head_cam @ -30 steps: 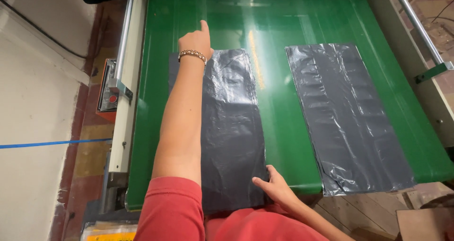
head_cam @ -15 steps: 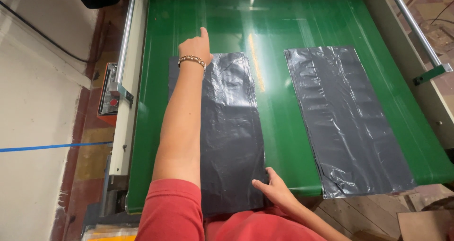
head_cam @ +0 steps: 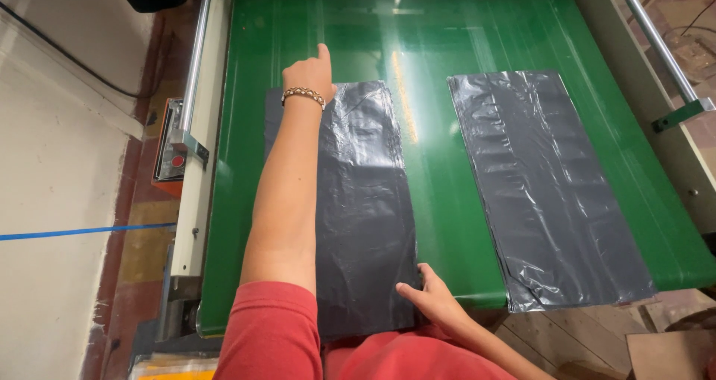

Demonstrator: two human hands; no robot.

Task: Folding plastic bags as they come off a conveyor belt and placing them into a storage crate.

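Head view shows the left hand (head_cam: 309,73) stretched far up the frame, palm down on the top left corner of a dark bag (head_cam: 365,201), index finger pointing ahead and the others loosely curled, pressing rather than grasping anything. A beaded bracelet (head_cam: 303,94) sits on that wrist. The right hand (head_cam: 431,299) lies low in the frame, fingers spread flat against the bag's lower right corner, unclenched and pinning the plastic, not gripping it. The bag lies flat on the green belt (head_cam: 440,164), left of centre, its long axis running up and down the frame from the near belt edge toward the left hand; the left forearm covers part of its left side. So the two hands hold opposite corners, the left at the far end, the right at the near end, closest to the body. A second bag (head_cam: 544,193) lies parallel to the right, well apart, with bare belt between them, and its lower end overhangs the near edge. Above both bags the belt is open. A metal rail (head_cam: 195,74) runs along the belt's left side, with a red control box (head_cam: 170,150) just outside it; another rail (head_cam: 652,41) borders the right.
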